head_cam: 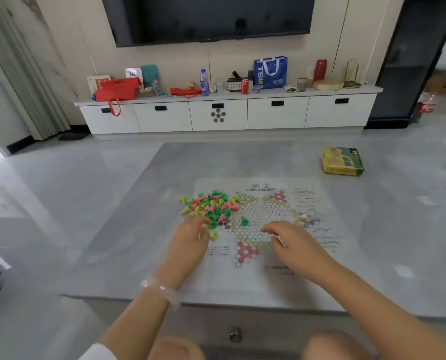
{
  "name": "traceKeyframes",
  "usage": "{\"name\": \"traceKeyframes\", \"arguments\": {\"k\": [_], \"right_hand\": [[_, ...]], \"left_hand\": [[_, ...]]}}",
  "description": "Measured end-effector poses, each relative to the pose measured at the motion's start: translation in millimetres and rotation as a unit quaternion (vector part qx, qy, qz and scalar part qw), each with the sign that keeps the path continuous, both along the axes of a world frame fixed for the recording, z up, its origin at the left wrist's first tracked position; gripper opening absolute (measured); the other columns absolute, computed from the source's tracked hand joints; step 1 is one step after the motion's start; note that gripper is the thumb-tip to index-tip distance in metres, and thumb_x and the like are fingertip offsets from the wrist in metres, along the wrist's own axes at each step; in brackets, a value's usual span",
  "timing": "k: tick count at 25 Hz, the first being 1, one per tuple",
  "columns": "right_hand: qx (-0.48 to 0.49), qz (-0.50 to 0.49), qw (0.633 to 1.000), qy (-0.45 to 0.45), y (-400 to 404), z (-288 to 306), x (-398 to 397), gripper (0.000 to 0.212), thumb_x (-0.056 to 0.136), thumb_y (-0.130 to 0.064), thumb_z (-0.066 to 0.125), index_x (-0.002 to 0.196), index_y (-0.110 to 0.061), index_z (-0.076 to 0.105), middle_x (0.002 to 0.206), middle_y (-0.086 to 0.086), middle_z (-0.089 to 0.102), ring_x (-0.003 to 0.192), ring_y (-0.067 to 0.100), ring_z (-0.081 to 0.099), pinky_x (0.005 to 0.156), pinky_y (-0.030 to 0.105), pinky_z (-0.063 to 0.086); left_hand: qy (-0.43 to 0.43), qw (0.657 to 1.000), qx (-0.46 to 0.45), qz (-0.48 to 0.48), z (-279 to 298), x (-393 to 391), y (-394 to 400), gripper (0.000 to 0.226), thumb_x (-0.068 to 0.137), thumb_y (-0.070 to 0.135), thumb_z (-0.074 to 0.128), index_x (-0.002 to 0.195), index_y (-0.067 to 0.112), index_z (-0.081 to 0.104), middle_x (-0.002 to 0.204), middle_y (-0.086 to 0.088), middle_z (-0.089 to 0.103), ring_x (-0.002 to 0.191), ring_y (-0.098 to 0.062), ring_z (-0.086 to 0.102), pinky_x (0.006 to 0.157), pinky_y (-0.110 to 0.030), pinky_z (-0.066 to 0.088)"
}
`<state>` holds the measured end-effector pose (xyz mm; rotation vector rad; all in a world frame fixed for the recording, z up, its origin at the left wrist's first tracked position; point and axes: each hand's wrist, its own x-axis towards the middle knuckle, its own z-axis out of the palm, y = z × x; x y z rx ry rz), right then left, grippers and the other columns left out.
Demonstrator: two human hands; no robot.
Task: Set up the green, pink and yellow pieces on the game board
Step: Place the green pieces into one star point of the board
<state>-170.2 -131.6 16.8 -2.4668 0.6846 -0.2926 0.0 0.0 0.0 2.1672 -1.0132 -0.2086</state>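
From where I stand, the heap of small green, pink and yellow plastic cone pieces [209,205] lies on the far-left part of the thin paper game board [307,255] printed with a star of white circles, spilling off its left edge onto the grey stone-look bench [128,229]; the person's left hand [190,237] sits right at the near edge of that heap, fingers curled, and it seems to pinch a pink piece against the palm side, though the blur leaves me unsure; a few yellow and green cones lie touching or just beside its fingertips. The right hand [287,241] hovers over the middle-near part of the star, well apart from the heap, fingers bent together as if nipping something small and pale; I cannot tell what. One lone green cone [244,221] stands upright on the circles between the two hands, nearer the heap than the right hand.

So the supply lies to the left and away from the person; the left hand is plainly the nearer one for picking, and the pink triangle [245,253] at the star's near point lies between both wrists, a short reach for either; my guess is that the setting-up has barely begun, since nearly every piece is in the pile; a yellow-green packet [342,162] rests at the bench's far right, out of the way.
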Motion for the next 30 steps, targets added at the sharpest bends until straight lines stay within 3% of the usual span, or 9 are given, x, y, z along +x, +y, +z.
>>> {"name": "traceKeyframes", "arguments": {"k": [4, 7, 11, 14, 16, 21, 25, 30], "right_hand": [[-0.043, -0.016, 0.999, -0.002, 0, -6, 42, 0.036, 0.093, -0.013, 0.037, 0.126, -0.021, 0.049, 0.134, -0.003, 0.048, 0.122, 0.014, 0.043, 0.099, 0.028, 0.038], [0.005, -0.045, 0.995, -0.086, 2, -11, 69, 0.034, 0.092, -0.012, 0.040, 0.123, -0.022, 0.052, 0.133, -0.005, 0.050, 0.122, 0.011, 0.043, 0.099, 0.020, 0.030], [0.034, -0.042, 0.993, -0.108, -10, -20, 91, 0.034, 0.092, -0.014, 0.043, 0.123, -0.024, 0.053, 0.133, -0.008, 0.051, 0.118, 0.003, 0.043, 0.097, 0.017, 0.027], [0.052, -0.015, 0.994, -0.096, -20, -21, 93, 0.035, 0.093, -0.017, 0.043, 0.126, -0.028, 0.050, 0.133, -0.011, 0.050, 0.111, 0.004, 0.050, 0.092, 0.015, 0.035], [0.053, -0.011, 0.995, -0.081, -25, -21, 92, 0.036, 0.093, -0.019, 0.043, 0.127, -0.030, 0.048, 0.134, -0.012, 0.049, 0.110, 0.014, 0.056, 0.090, 0.020, 0.041], [-0.021, -0.020, 0.998, -0.046, -38, -30, 98, 0.034, 0.091, -0.022, 0.046, 0.123, -0.034, 0.049, 0.131, -0.008, 0.050, 0.122, 0.012, 0.041, 0.096, 0.024, 0.032], [-0.064, -0.027, 0.997, -0.029, -38, -36, 108, 0.036, 0.090, -0.022, 0.047, 0.126, -0.031, 0.048, 0.123, -0.005, 0.051, 0.114, 0.013, 0.040, 0.090, 0.024, 0.034], [-0.129, 0.006, 0.991, -0.039, -27, -45, 126, 0.039, 0.087, -0.018, 0.051, 0.125, -0.029, 0.049, 0.114, -0.002, 0.052, 0.107, 0.018, 0.044, 0.087, 0.031, 0.038]], "left_hand": [[-0.031, 0.997, -0.014, 0.062, 1, 10, -7, 0.028, 0.087, 0.010, 0.047, 0.113, 0.008, 0.058, 0.112, -0.010, 0.057, 0.101, -0.027, 0.055, 0.079, -0.028, 0.037], [-0.019, 0.996, -0.036, 0.077, 6, 15, -21, 0.030, 0.087, 0.009, 0.044, 0.115, 0.008, 0.055, 0.109, -0.007, 0.054, 0.101, -0.026, 0.052, 0.077, -0.029, 0.037], [0.001, 0.995, 0.019, 0.102, 11, 29, -35, 0.043, 0.088, 0.016, 0.043, 0.131, 0.016, 0.045, 0.136, -0.007, 0.043, 0.125, -0.024, 0.037, 0.103, -0.038, 0.034], [0.026, 0.994, 0.022, 0.102, 3, 34, -29, 0.045, 0.088, 0.019, 0.044, 0.133, 0.021, 0.044, 0.143, -0.004, 0.037, 0.130, -0.024, 0.035, 0.107, -0.042, 0.031], [0.006, 0.991, 0.046, 0.124, -3, 41, -22, 0.043, 0.088, 0.022, 0.047, 0.132, 0.024, 0.047, 0.143, -0.004, 0.038, 0.128, -0.025, 0.039, 0.107, -0.040, 0.032], [-0.042, 0.989, 0.076, 0.118, -4, 52, -28, 0.041, 0.088, 0.015, 0.049, 0.128, 0.021, 0.053, 0.138, -0.007, 0.045, 0.124, -0.028, 0.037, 0.100, -0.031, 0.032], [-0.072, 0.990, 0.066, 0.101, -6, 50, -40, 0.037, 0.087, 0.013, 0.049, 0.123, 0.020, 0.058, 0.133, -0.006, 0.050, 0.119, -0.026, 0.039, 0.095, -0.028, 0.031], [-0.076, 0.992, 0.075, 0.061, -11, 48, -50, 0.039, 0.087, 0.016, 0.049, 0.124, 0.024, 0.056, 0.134, -0.001, 0.049, 0.123, -0.022, 0.037, 0.099, -0.028, 0.030]]}}
